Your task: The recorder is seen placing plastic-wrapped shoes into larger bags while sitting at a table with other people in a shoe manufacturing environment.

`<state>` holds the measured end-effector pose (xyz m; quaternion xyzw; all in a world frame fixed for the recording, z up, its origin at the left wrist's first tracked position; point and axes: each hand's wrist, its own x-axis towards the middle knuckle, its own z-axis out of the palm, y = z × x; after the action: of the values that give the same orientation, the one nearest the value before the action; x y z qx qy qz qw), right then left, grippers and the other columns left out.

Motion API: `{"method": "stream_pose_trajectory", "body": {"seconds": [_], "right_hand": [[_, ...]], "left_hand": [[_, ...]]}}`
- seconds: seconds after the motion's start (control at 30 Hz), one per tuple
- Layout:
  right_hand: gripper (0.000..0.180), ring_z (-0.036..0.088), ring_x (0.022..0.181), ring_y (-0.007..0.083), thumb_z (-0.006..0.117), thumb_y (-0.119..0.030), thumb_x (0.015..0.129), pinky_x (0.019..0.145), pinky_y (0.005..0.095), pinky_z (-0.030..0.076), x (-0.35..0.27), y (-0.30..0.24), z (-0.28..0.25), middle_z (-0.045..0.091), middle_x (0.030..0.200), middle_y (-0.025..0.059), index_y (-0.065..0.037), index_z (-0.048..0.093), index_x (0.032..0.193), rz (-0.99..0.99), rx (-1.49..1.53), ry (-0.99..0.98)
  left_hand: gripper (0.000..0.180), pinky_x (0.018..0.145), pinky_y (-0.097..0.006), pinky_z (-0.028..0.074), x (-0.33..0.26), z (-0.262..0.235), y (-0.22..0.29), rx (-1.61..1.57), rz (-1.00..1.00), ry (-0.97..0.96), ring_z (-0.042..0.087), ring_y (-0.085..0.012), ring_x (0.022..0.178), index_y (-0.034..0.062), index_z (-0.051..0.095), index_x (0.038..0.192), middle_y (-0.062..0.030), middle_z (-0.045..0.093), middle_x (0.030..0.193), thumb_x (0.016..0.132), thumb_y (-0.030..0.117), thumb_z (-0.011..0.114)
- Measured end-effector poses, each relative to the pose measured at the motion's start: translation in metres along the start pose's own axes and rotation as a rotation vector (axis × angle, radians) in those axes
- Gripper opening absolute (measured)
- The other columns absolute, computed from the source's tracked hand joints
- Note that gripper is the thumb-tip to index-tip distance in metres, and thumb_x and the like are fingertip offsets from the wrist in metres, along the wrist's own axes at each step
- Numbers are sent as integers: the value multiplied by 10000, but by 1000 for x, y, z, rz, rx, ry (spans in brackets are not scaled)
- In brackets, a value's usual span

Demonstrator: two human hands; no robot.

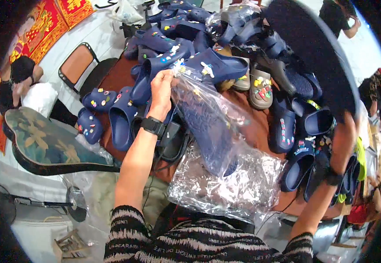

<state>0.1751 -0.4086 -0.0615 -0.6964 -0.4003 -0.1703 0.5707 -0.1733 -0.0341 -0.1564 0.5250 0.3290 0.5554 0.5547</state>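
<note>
A reddish-brown surface (260, 128) fills the middle, loaded from nine round to four o'clock with navy foam clogs wearing colourful charms (156, 39)! Looming close at two o'clock, a big dark navy oval shape (317, 57), blurred. Down at five, a shiny stack of clear plastic (225, 193) lies flat. Dead centre, a clear plastic bag (239, 115) hangs slanting with a navy foam clog (205, 125) inside. The left hand (161, 90), at eleven, is clamped on the bag's upper end! At three, the blurred right hand (349, 131) meets the oval's lower end; its grip, I can't tell.
</note>
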Motion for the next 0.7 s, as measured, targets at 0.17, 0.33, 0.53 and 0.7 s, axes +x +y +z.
{"method": "stream_pose_trajectory", "body": {"seconds": [0.17, 0.33, 0.53, 0.7], "right_hand": [[308, 571, 791, 123, 712, -174, 790, 698, 278, 474, 24, -100, 166, 650, 873, 67, 6, 617, 1022, -213, 148, -179], [574, 594, 971, 371, 712, -362, 780, 872, 424, 468, 44, -71, 251, 620, 1029, 217, -11, 565, 1210, -613, -49, -539], [264, 621, 654, 224, 639, -184, 815, 641, 363, 513, 18, -100, 256, 636, 742, 119, 5, 617, 999, -303, 190, -1252], [159, 548, 602, 124, 566, -127, 850, 575, 313, 475, 28, -117, 242, 579, 643, 66, 26, 591, 818, -261, 326, -1039]], "left_hand": [[136, 737, -258, 467, -16, 14, 11, -1, 12, -234, 584, -107, 798, 32, 613, 985, -10, 628, 885, 947, 136, 536], [153, 764, -254, 471, -30, 47, 28, 115, 111, -325, 586, -102, 799, 29, 629, 960, 0, 622, 866, 942, 169, 569], [134, 723, -211, 450, -48, 71, 68, 200, 426, -448, 556, -52, 777, 3, 647, 919, 20, 625, 839, 933, 108, 565], [220, 846, -230, 437, -59, 68, 76, 99, 427, -374, 556, -85, 936, 2, 616, 1086, -11, 626, 1018, 958, 168, 546]]}}
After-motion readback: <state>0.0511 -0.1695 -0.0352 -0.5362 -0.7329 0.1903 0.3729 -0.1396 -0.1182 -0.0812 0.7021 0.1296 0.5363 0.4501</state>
